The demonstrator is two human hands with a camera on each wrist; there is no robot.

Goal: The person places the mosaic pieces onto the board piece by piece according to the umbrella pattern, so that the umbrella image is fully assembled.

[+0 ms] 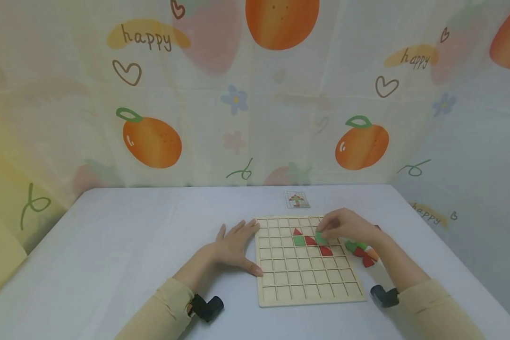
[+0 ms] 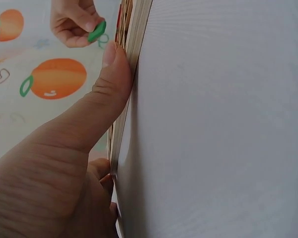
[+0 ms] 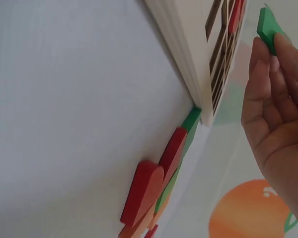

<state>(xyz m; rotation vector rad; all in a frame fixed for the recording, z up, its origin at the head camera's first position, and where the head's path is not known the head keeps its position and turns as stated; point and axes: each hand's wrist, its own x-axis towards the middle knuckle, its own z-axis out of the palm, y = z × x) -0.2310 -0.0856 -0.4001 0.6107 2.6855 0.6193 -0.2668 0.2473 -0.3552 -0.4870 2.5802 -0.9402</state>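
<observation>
The right hand pinches a thin green piece, outline unclear, above the board, whose edge the spread left hand touches.

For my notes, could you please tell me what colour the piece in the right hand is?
Green; the piece shows best in the right wrist view.
</observation>
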